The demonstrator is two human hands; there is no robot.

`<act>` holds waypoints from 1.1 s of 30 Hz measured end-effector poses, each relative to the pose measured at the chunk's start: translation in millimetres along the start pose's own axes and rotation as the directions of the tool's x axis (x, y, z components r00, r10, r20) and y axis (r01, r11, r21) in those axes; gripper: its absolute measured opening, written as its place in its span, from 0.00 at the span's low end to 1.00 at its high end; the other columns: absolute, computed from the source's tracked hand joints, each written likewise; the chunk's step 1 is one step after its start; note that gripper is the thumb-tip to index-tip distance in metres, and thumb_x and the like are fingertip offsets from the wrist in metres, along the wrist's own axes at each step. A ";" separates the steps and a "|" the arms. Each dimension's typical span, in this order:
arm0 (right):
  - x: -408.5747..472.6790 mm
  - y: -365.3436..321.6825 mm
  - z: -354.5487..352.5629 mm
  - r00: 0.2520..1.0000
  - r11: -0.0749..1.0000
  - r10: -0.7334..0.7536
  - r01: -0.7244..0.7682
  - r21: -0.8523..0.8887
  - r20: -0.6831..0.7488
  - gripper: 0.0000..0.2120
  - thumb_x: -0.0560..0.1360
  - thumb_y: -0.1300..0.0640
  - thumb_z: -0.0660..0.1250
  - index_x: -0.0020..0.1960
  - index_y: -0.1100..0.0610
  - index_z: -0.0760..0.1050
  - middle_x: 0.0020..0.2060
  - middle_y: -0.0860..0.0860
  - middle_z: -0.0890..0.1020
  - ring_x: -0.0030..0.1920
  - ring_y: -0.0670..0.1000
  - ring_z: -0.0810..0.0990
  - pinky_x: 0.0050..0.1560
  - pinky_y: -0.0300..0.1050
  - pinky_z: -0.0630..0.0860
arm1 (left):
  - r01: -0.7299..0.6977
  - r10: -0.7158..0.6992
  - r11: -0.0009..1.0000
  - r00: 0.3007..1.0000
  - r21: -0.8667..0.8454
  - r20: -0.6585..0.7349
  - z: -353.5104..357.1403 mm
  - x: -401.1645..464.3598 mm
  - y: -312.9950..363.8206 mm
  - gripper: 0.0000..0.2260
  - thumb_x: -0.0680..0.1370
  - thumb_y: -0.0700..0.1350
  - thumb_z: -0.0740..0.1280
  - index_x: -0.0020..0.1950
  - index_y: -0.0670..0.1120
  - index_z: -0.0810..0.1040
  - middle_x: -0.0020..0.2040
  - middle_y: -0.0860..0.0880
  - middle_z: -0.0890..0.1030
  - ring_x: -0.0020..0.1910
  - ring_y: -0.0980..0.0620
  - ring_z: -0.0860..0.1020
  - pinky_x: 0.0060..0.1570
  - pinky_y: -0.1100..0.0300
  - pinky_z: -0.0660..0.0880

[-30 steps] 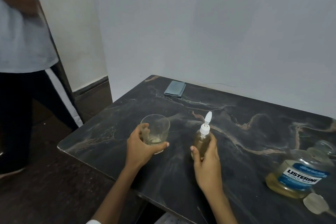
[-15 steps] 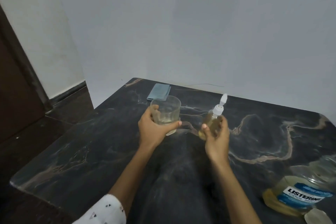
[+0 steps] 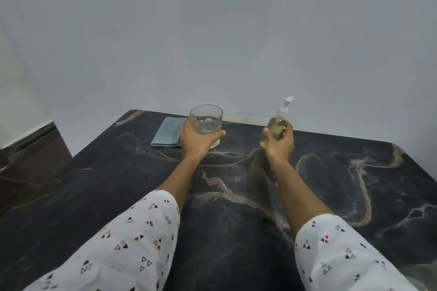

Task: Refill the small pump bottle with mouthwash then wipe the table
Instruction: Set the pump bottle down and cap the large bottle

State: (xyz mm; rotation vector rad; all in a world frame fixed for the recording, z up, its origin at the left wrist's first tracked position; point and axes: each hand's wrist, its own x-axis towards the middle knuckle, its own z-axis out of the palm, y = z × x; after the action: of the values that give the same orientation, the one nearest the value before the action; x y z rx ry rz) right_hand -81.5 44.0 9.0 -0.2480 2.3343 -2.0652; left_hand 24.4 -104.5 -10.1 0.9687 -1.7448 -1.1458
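Far end of table (image 3: 331,184): you've carried both items back here.
Left hand (image 3: 196,139): grips glass (image 3: 206,120), nearly empty.
Right hand (image 3: 280,142): grips pump bottle (image 3: 275,129), filled, pump on.
Next: cloth (image 3: 166,134) beside glass, likely wiping.

No readable text, label, brand or number anywhere. Only small triangle prints on the white sleeves (image 3: 132,238), not letters. Clear glass (image 3: 208,120), small pump bottle (image 3: 276,125) and folded blue cloth (image 3: 168,132) near the far edge of the dark marble table (image 3: 343,184): all unmarked.
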 end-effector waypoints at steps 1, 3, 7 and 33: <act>5.7 -0.2 3.7 1.000 1.000 -0.008 0.008 -0.005 -0.002 0.23 0.75 0.56 0.69 0.68 0.49 0.68 0.61 0.53 0.76 0.60 0.56 0.75 0.61 0.55 0.73 | -0.008 0.008 1.000 1.000 0.015 0.004 4.3 5.0 -0.5 0.39 0.57 0.56 0.81 0.62 0.44 0.71 0.59 0.45 0.77 0.58 0.46 0.75 0.57 0.54 0.75; 15.2 0.0 10.0 1.000 0.999 -0.024 0.024 -0.029 0.004 0.22 0.75 0.56 0.70 0.67 0.49 0.68 0.61 0.53 0.76 0.59 0.56 0.75 0.61 0.56 0.72 | -0.024 0.023 0.999 1.000 0.039 0.020 12.3 12.9 -2.1 0.37 0.57 0.56 0.82 0.60 0.45 0.71 0.58 0.45 0.77 0.57 0.46 0.75 0.55 0.54 0.75; 24.1 6.0 17.8 0.998 0.995 -0.055 0.054 -0.083 -0.009 0.22 0.74 0.54 0.70 0.65 0.49 0.68 0.60 0.53 0.76 0.58 0.55 0.75 0.59 0.52 0.72 | -0.044 0.041 0.998 0.998 0.054 0.053 25.3 22.4 -7.9 0.38 0.57 0.55 0.82 0.61 0.46 0.71 0.58 0.46 0.76 0.56 0.47 0.75 0.55 0.57 0.73; 11.4 24.2 27.3 0.997 0.949 -0.047 0.023 -0.316 -0.069 0.30 0.70 0.49 0.73 0.67 0.54 0.65 0.59 0.56 0.72 0.58 0.59 0.74 0.53 0.52 0.71 | 0.022 -0.037 0.994 0.990 0.107 0.139 38.7 30.5 -10.2 0.52 0.56 0.57 0.82 0.73 0.45 0.60 0.70 0.43 0.67 0.68 0.43 0.67 0.59 0.57 0.68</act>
State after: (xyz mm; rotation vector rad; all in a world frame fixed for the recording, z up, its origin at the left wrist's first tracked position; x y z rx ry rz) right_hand -92.2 18.4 -17.3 -0.2188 2.7190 -1.7329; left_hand -20.6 -122.8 -22.9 1.0000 -1.9260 -1.1759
